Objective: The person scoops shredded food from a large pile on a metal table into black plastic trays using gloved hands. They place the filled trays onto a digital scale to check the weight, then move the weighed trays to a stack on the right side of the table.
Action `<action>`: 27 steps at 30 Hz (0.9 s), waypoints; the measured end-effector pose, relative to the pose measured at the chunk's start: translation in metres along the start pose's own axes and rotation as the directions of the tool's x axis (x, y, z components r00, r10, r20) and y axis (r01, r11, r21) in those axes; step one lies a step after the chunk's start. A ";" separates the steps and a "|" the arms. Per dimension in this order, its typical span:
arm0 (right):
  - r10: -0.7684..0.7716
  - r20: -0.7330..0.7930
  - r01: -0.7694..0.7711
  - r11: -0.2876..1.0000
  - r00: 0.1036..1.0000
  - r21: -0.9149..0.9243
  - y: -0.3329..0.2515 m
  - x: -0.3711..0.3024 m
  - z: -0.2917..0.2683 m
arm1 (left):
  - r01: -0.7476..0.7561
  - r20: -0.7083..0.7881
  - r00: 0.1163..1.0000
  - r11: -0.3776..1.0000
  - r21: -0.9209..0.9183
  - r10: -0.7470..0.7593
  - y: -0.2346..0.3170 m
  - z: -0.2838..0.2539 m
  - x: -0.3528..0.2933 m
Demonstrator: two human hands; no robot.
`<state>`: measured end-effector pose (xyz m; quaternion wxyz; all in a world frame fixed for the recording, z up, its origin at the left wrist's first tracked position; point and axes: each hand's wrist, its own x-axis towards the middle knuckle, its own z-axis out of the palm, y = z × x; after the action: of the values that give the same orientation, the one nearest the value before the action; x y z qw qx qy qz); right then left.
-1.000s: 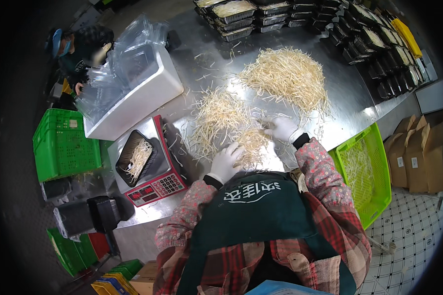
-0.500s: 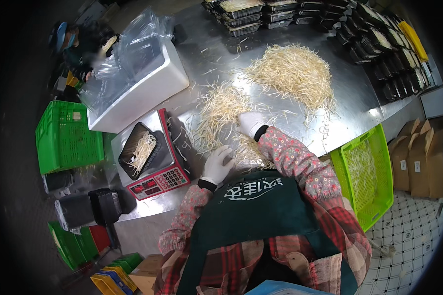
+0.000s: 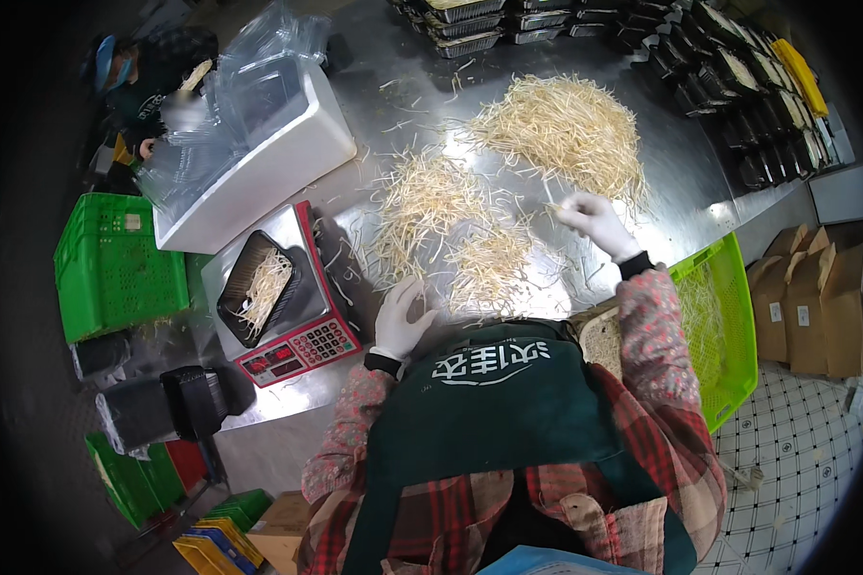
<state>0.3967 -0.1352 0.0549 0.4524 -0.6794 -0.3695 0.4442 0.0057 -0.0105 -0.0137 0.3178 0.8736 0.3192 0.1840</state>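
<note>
Now, at the right hand (image 3: pixel 593 220), the fingers are bunched, thumb and forefinger close together; a pale strand shows right at the tips, but whether it's pinched I can't tell. Just beyond that grip sits the large bean sprout heap (image 3: pixel 571 134); to its left, between both hands, the small bean sprout heap (image 3: pixel 489 268). And the left hand (image 3: pixel 403 319)! Loosely cupped, thumb well away from the fingers, nothing visible inside, fingertips by the near edge of the middle bean sprout heap (image 3: pixel 431 196), perhaps set there as a guard against straying strands. Left of that hand, the black plastic tray (image 3: pixel 246 265) with sprouts rests on the red-trimmed digital scale (image 3: pixel 302 353), presumably so its weight registers within easy reach.
</note>
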 end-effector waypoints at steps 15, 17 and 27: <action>-0.091 0.120 0.151 0.605 0.989 -0.782 0.044 -0.029 0.095 | -0.282 0.461 0.875 0.929 0.241 0.146 0.037 0.033 0.092; -0.195 0.114 0.191 0.440 0.974 -0.877 0.062 -0.010 0.116 | -0.267 0.484 0.866 0.933 0.242 0.123 0.033 0.038 0.108; -0.133 -0.167 0.012 0.817 0.977 -0.577 0.059 0.000 0.038 | -0.134 0.186 0.975 0.990 0.043 0.124 -0.036 0.033 0.081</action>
<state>0.3669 -0.1432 -0.0079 0.2790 -0.8102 -0.4640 0.2246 0.0658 0.0511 -0.0523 0.3088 0.9142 0.2363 0.1146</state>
